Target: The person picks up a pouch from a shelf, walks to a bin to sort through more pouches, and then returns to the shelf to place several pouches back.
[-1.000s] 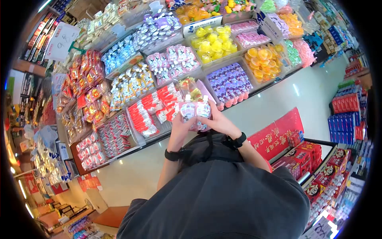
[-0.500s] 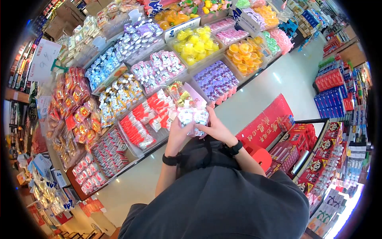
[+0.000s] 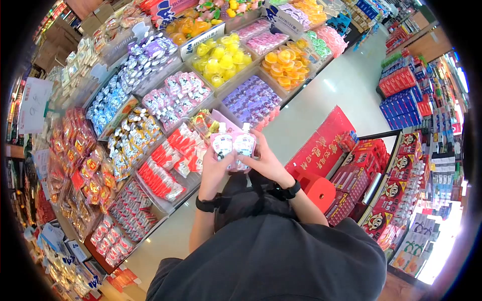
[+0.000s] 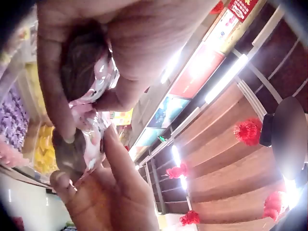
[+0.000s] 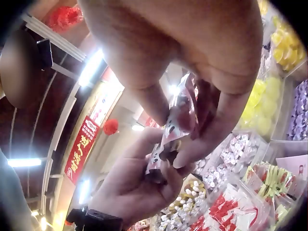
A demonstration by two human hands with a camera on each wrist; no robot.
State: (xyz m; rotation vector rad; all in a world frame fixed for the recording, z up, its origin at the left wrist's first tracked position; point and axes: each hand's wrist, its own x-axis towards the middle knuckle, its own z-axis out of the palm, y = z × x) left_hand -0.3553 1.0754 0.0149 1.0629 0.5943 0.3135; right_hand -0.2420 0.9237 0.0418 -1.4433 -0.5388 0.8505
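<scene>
Two pink-and-white spouted pouches, one on the left (image 3: 222, 142) and one on the right (image 3: 244, 144), are held upright side by side in front of the body. The left hand (image 3: 215, 169) grips the left pouch, thumb across its front. Around the right pouch curl the fingers of the right hand (image 3: 267, 161), its thumb also on the front. In the left wrist view the left hand (image 4: 120, 48) pinches a glossy pouch (image 4: 98, 77). The right wrist view shows the right hand (image 5: 192, 57) pinching a shiny pouch (image 5: 182, 115), with the other hand close below.
A sloping display of bins lies ahead and left: red-and-white packets (image 3: 159, 181), purple packets (image 3: 251, 98), yellow cups (image 3: 221, 57), orange cups (image 3: 287, 65). To the right stand a red sign board (image 3: 321, 143), a red rounded object (image 3: 319, 191) and stacked red boxes (image 3: 351, 185).
The head view has turned, so the bins shift left and downward in it. Both hands still hold the pouches, whose fronts now face the head camera more clearly.
</scene>
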